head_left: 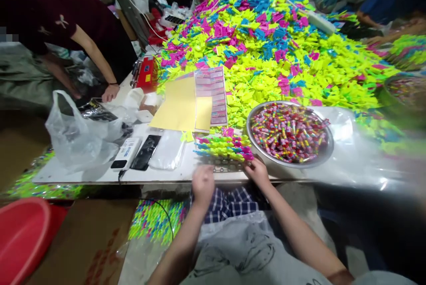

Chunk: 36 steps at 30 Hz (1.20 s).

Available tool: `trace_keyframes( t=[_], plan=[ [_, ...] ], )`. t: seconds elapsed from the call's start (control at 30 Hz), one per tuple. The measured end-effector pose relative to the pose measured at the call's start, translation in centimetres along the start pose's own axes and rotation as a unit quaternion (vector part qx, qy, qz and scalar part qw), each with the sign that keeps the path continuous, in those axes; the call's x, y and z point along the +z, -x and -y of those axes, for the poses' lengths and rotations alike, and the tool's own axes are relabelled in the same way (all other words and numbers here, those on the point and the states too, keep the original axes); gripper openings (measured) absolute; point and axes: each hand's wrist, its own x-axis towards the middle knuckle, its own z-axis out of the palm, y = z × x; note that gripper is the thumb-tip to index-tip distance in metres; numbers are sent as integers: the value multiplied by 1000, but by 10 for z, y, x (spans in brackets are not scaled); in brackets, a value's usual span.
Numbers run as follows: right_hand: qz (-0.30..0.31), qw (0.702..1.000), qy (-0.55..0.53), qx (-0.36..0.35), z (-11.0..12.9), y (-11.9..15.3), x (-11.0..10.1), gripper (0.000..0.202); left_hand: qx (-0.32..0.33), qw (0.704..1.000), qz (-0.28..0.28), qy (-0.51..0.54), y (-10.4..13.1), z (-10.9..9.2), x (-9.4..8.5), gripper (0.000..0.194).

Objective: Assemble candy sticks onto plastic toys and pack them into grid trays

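Rows of small yellow, pink and blue plastic pieces (pixel 222 148) stand close together at the table's front edge, above a strip with holes (pixel 228 167). My right hand (pixel 258 173) is at the right end of these rows, its thumb and fingertips pinched by the pink and yellow pieces; what lies between them is hidden. My left hand (pixel 203 184) is closed with curled fingers at the left front corner, somewhat blurred, and its contents do not show. Right of the rows sits a metal bowl (pixel 289 166) full of small wrapped candies (pixel 289 132).
A big heap of plastic pieces (pixel 266 54) covers the back, with a power strip (pixel 321 22) on it. Yellow card (pixel 176 103), a phone (pixel 145 152), a white device (pixel 126 152) and a plastic bag (pixel 76 138) lie leftward. A co-worker's hand (pixel 110 93) rests far left.
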Motion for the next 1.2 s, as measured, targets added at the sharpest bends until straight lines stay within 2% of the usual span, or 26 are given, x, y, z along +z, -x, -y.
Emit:
trace_keyframes(
  t=[0.07, 0.13, 0.23, 0.33, 0.43, 0.5, 0.6, 0.7, 0.77, 0.8, 0.87, 0.93, 1.0, 1.07, 1.2],
  plan=[
    [6, 1000, 0, -1, 3, -1, -1, 21, -57, 997, -51, -31, -34, 24, -15, 29],
    [12, 1000, 5, 3, 7, -2, -1, 26, -113, 988, -78, -65, -74, 49, -23, 30],
    [14, 999, 24, 29, 14, -5, -1, 38, -165, 980, -48, -95, -126, 76, -21, 48],
    [5, 998, 40, 45, 18, -6, 2, 38, -188, 977, -4, -99, -153, 84, -9, 57],
    [-2, 998, 48, 40, 20, -9, 6, 32, -205, 976, 26, -67, -159, 80, -2, 49],
    [3, 998, 49, 32, 18, -10, 7, 28, -214, 976, 38, -27, -157, 75, -8, 43],
    [5, 998, 54, 35, 13, -7, 5, 32, -218, 975, 29, 33, -144, 65, -36, 39],
    [-83, 993, 61, 49, 21, 7, -3, 42, -220, 971, -37, 88, -118, 47, -80, 42],
    [-149, 987, 48, 29, 41, 19, -8, 41, -231, 951, -111, 176, -92, 27, -107, 37],
    [-160, 987, 31, 6, 56, 24, -9, 40, -247, 939, -103, 217, -78, 15, -118, 37],
    [-135, 989, -23, -50, 92, 30, -8, 46, -283, 914, -28, 291, -50, -12, -129, 35],
    [-103, 987, -76, -93, 123, 31, -2, 51, -305, 887, 87, 336, -28, -38, -125, 29],
    [-78, 986, -116, -96, 142, 28, 4, 45, -321, 842, 191, 389, -14, -57, -112, 22],
    [-46, 989, -119, -81, 145, 27, 7, 31, -333, 814, 218, 423, -6, -67, -97, 19],
    [30, 996, -23, -76, 129, 29, -3, 20, -335, 809, 206, 438, 0, -65, -77, 20]
  ],
)
